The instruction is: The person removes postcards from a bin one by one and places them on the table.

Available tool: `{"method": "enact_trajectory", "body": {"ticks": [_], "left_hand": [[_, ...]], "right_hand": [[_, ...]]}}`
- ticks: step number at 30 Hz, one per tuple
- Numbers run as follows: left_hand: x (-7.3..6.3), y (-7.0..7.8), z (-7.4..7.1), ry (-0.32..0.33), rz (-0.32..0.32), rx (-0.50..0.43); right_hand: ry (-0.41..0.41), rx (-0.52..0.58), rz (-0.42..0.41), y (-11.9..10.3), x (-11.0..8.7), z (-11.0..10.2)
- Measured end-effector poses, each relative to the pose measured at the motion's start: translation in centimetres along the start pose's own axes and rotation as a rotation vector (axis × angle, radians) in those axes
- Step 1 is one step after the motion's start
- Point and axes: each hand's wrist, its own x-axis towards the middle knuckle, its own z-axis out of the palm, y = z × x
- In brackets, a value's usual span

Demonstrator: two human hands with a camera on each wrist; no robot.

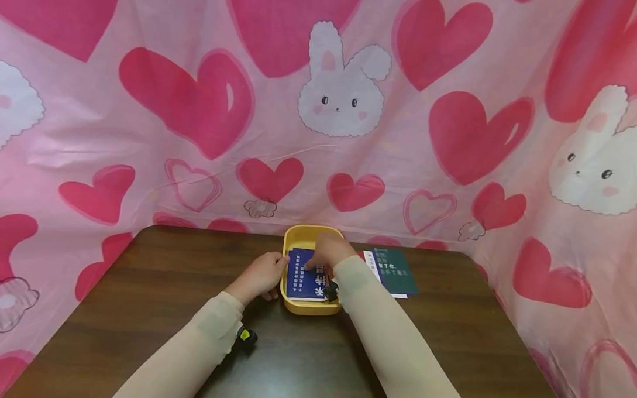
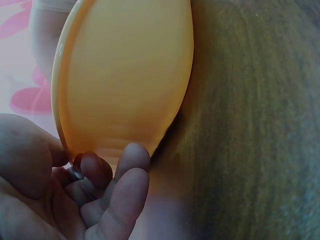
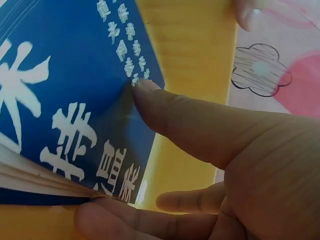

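Observation:
A yellow plastic bin [image 1: 308,309] stands near the far edge of the table, and a blue book [image 1: 299,277] with white lettering is inside it. My left hand [image 1: 260,275] holds the bin's left side. In the left wrist view the thumb is at the rim and fingers bend against the outer wall [image 2: 125,65]. My right hand [image 1: 332,249] reaches into the bin and pinches the blue book. Seen from the right wrist, the thumb lies on the cover [image 3: 95,75] and fingers are under the page edges, where the pages part slightly.
On the brown wooden table [image 1: 158,286], right of the bin, lie a dark green book [image 1: 397,272] and a white and red one partly under it. The right forearm hides part of them. A pink curtain [image 1: 273,107] with hearts and rabbits hangs behind the table.

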Motion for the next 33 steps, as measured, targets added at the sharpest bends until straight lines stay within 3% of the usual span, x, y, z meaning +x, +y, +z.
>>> {"method": "enact_trajectory", "body": {"ticks": [6, 12, 17, 27, 33], "left_hand": [[0.2, 0.1, 0.1, 0.008, 0.003, 0.009], [0.1, 0.1, 0.3, 0.001, 0.002, 0.019], [0.0, 0.1, 0.3, 0.001, 0.004, 0.012], [0.1, 0.1, 0.2, 0.026, 0.009, 0.012], [0.2, 0.1, 0.4, 0.059, 0.008, 0.031]], "right_hand": [[-0.008, -0.074, -0.011, 0.1, 0.2, 0.3], [0.004, 0.005, 0.026, 0.5, -0.3, 0.1], [0.042, 0.002, 0.011, 0.9, -0.4, -0.3], [0.007, 0.295, -0.103, 3.7, 0.5, -2.6], [-0.029, 0.492, -0.128, 6.1, 0.2, -3.4]]}}
